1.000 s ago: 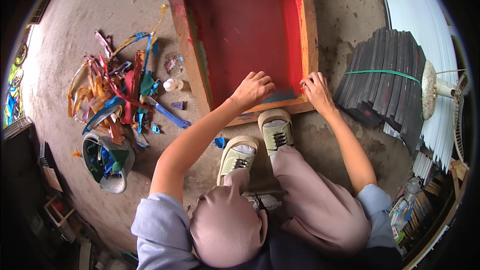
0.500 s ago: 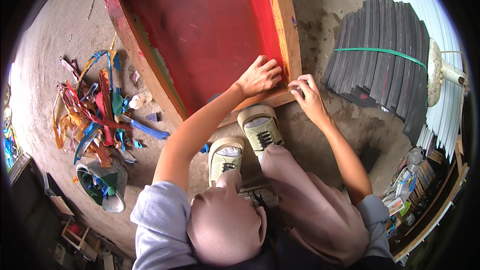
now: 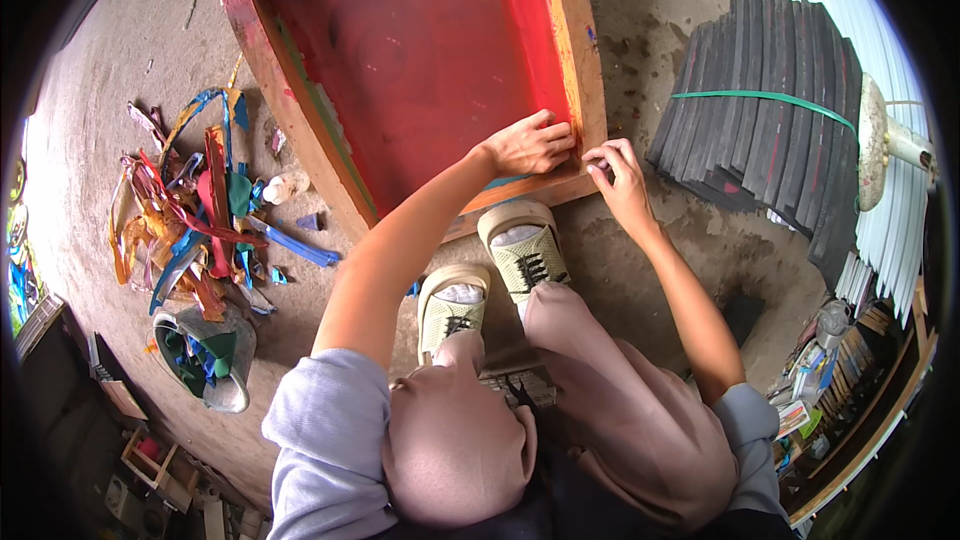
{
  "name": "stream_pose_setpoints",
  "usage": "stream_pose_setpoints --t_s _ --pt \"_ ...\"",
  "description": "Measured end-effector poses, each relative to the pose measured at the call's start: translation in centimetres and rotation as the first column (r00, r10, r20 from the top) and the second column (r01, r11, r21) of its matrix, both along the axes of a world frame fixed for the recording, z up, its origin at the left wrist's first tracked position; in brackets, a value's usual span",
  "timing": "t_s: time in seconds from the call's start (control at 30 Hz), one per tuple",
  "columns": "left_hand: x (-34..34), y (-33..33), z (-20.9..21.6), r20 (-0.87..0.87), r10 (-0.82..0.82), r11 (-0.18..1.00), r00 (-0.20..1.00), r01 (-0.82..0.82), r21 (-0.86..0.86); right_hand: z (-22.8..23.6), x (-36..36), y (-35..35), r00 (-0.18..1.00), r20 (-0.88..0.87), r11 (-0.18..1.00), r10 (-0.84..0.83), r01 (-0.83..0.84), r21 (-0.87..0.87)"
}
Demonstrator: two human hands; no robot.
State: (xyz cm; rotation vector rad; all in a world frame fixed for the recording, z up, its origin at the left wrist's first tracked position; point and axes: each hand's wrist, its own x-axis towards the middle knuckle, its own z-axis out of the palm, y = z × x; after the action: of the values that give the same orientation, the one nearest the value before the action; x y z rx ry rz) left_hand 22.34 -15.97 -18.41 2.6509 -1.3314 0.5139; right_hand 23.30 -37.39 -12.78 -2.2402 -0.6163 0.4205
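- The red wooden frame (image 3: pixel 570 50) is lying flat on the concrete floor (image 3: pixel 660 240), filling the upper middle of the picture; its near right corner is sitting just above the person's beige shoes (image 3: pixel 520 255).
- The left hand (image 3: pixel 528 145) is pressing down on that corner from the inside, fingers (image 3: pixel 560 130) spread flat against the red screen surface (image 3: pixel 420 50) and touching the rail; it is not closed around anything.
- The right hand (image 3: pixel 618 172) is working just to the right, on the outer side of the same corner, fingertips pinched together on the rail's edge; whether something small is between them I cannot tell.
- The two hands are nearly touching, the corner between them, and the orange-topped right rail is running up and away from both toward the top of the picture.
- A strapped bundle of dark slats (image 3: pixel 770 120) is lying at the right, and a heap of coloured plastic scraps (image 3: pixel 200 210) at the left, well apart from the hands.
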Motion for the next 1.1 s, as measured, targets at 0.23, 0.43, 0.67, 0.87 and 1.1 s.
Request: stream_pose_setpoints --t_s 0.23,0.43,0.67,0.87,1.1 --pt "-0.6 -0.5 -0.2 -0.16 0.089 0.991 0.983 -0.104 -0.086 -0.5 0.1 -0.3 1.0 -0.003 1.0 -0.017 0.017 0.003" --pt "-0.8 -1.5 -0.8 -0.228 0.118 0.953 0.967 -0.174 -0.248 -0.3 0.4 0.0 0.998 0.013 0.997 -0.066 0.066 -0.037" --pt "-1.2 -3.4 0.5 -0.474 0.267 0.846 0.839 -0.44 -0.301 -0.2 0.6 0.0 0.993 0.025 0.993 -0.111 0.112 -0.038" --pt "-1.1 -5.3 1.4 -0.617 0.487 0.772 0.618 -0.635 -0.026 -0.3 0.7 0.0 0.993 0.013 0.992 -0.118 0.119 -0.046" --pt "-0.8 -6.0 2.6 -0.71 0.525 0.731 0.47 -0.676 0.094 -0.3 0.6 0.2 0.99 0.027 0.988 -0.139 0.14 -0.06"
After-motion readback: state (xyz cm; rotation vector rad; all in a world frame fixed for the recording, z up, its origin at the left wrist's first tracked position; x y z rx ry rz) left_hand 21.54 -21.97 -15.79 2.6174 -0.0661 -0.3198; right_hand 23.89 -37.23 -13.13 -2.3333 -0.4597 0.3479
